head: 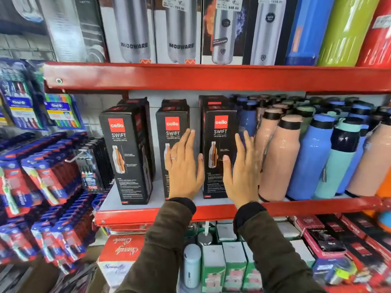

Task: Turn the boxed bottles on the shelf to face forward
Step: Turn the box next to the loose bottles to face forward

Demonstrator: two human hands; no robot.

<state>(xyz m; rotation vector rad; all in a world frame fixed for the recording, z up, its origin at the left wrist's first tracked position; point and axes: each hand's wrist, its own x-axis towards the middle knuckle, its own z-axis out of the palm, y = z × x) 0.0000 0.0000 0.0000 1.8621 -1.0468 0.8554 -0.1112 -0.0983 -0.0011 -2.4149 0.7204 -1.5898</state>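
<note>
Centrally, left hand, fingers spread flat, ring on one finger, raised in front of the middle boxed bottle and covering its lower half; grips nothing. Right hand, likewise flat and spread, before the right edge of the right boxed bottle; whether either palm touches cardboard cannot be told. Both sleeves dark olive. A third boxed bottle stands apart to the left, slightly angled; all three show the red Cello Swift label forward, more boxes behind each. Shelf red-edged. Just right of the boxes: loose pink bottles, then blue bottles. Far left: hanging toothbrush packs. Above: steel bottle boxes.
</note>
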